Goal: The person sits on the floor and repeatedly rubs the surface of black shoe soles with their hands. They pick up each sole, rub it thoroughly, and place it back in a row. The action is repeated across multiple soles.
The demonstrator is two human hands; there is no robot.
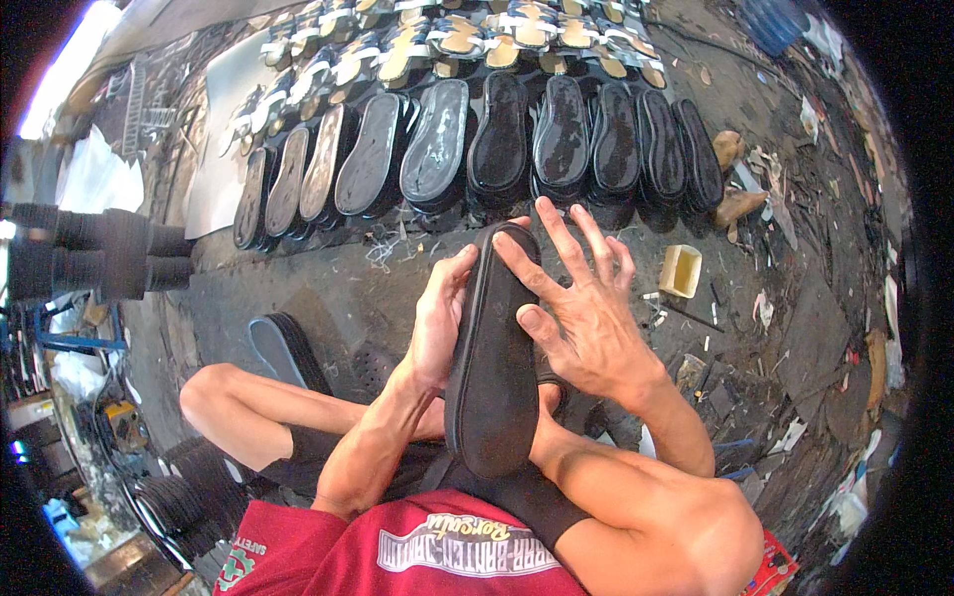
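Observation:
A black shoe sole [494,382] stands tilted lengthwise over my lap, its wide end away from me. My left hand [443,313] wraps its left edge, fingers partly hidden behind it. On the other side my right hand [588,316] has its fingers spread. Its index fingertip touches the top end of the sole, and the thumb rests near the right edge. Beyond my hands runs a row of stacked black soles [434,144], some of them shiny on top.
Behind the row lie many white-strapped sandals [407,52] with tan insoles. A cream container [681,270] sits at the right among scraps and cigarette butts. Several soles [296,350] lie stacked beyond my left knee. Black cylindrical shapes [94,253] jut in from the left.

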